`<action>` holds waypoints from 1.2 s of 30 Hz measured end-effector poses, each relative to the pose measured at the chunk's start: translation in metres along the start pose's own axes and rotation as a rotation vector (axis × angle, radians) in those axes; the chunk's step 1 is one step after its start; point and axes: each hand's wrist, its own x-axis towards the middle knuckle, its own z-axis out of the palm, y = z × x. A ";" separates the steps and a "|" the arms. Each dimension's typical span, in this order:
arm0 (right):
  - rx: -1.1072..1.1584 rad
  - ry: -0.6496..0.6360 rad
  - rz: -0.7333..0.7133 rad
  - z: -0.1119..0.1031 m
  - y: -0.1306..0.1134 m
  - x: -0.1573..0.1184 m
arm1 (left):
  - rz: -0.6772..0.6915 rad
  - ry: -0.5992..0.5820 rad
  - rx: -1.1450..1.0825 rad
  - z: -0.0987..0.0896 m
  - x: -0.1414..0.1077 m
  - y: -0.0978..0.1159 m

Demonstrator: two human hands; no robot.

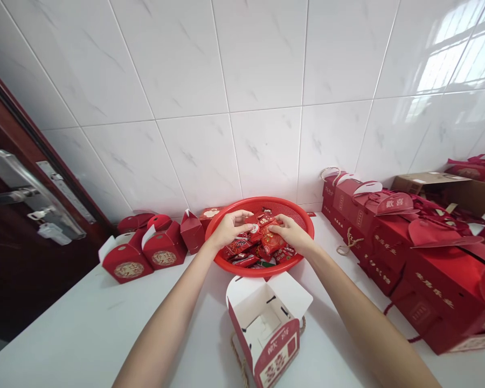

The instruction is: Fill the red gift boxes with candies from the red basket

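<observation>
A red plastic colander [262, 270] stands against the tiled wall, filled with small wrapped snacks in mostly red packets. Both of my hands are inside its rim. My left hand [229, 230] is closed at the left side of the pile, thumb and fingers on a red snack packet [254, 230] with a round pale label. From the right, my right hand [293, 233] pinches a larger red and orange snack packet [271, 238]. Between my forearms sits an uncovered red gift box [277, 353], its white flaps spread and rope handles hanging at the sides.
Several small red boxes [164, 250] line the wall on the left, near a dark red door [16, 231]. Larger red gift boxes [388, 253] stand in a row on the right. Behind them is a brown carton [469, 194]. Everything rests on a white tabletop [145, 318].
</observation>
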 end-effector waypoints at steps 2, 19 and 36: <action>-0.018 -0.048 -0.015 -0.001 -0.001 -0.001 | 0.050 -0.001 0.038 0.003 0.001 0.000; 0.124 -0.219 -0.122 -0.007 0.006 0.004 | 0.030 -0.131 -0.089 0.001 -0.002 0.006; 0.058 -0.288 -0.176 -0.008 0.003 0.000 | -0.019 -0.124 -0.128 0.002 -0.003 0.010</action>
